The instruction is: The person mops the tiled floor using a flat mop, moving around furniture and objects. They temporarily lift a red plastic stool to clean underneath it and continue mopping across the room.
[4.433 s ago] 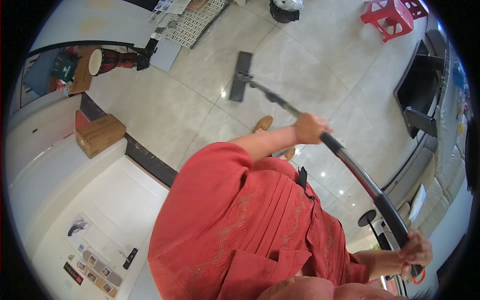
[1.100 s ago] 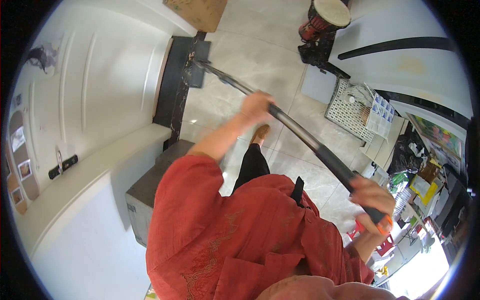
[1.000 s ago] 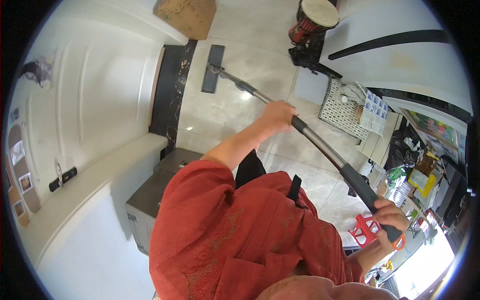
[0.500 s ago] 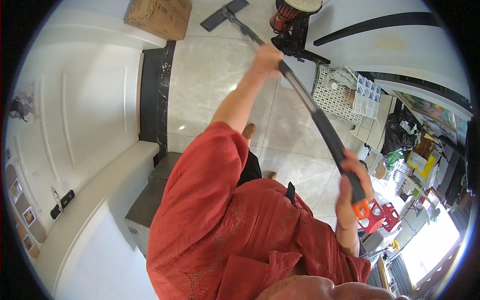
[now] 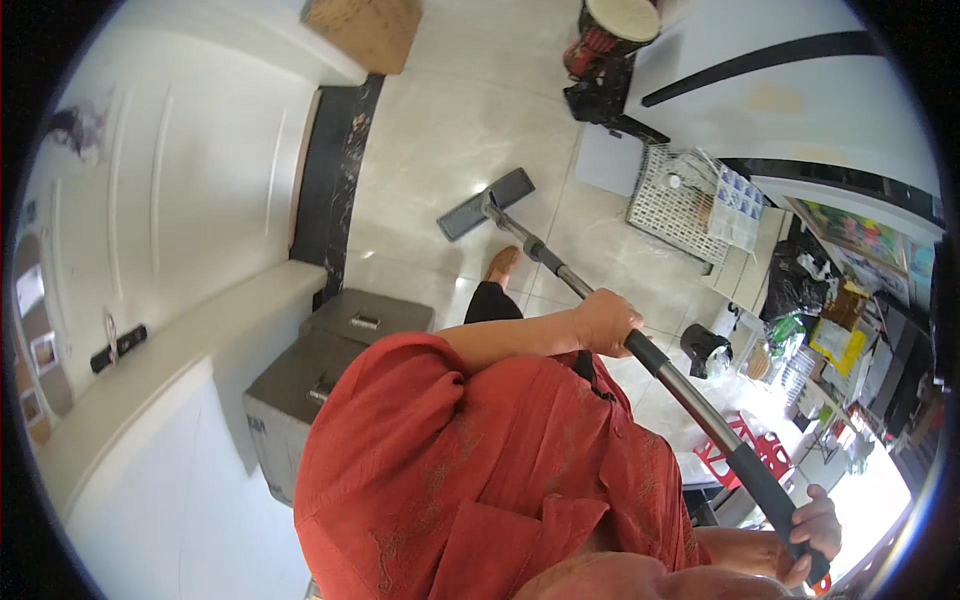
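At about nine o'clock a white door [image 5: 190, 200] fills the left of the view, with a dark stone threshold strip [image 5: 335, 180] running along its edge and a cardboard box [image 5: 365, 30] up at eleven o'clock. Just below centre-left, two grey lidded bins [image 5: 330, 370] stand against the white ledge. The flat grey mop head [image 5: 485, 203] lies on the pale tiled floor [image 5: 450, 120] a little above centre, and the mop handle [image 5: 690, 400] slants from it down toward five o'clock. The left hand [image 5: 605, 322], near centre, has its fingers curled tight around the handle's metal shaft. A drum [image 5: 610, 35] sits at twelve o'clock and a white wire basket [image 5: 675, 200] at two. At five o'clock the right hand [image 5: 815, 530] grips the handle's dark upper end, fingers wrapped closed.
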Motion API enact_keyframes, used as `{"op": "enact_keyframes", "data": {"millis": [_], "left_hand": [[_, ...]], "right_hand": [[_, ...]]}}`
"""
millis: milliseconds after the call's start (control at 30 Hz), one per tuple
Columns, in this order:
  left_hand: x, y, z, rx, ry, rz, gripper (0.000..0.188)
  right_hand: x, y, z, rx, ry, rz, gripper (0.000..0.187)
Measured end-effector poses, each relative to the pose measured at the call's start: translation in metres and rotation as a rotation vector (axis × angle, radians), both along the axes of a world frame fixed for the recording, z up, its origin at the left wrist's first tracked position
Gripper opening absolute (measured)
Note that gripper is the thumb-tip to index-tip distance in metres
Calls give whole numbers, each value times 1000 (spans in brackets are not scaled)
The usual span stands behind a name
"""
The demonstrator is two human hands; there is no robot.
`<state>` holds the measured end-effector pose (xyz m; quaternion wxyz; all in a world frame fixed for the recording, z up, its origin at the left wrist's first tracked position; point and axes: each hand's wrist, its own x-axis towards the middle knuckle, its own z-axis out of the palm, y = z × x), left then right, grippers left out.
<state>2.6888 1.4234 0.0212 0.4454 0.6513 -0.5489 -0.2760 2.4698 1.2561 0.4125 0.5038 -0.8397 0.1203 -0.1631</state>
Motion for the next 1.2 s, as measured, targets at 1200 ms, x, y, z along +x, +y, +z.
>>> {"op": "enact_keyframes", "data": {"millis": [1200], "left_hand": [[-376,56,7,309,-279,-533,15]], "right_hand": [[-433,147,-39,8,-87,177,11]]}}
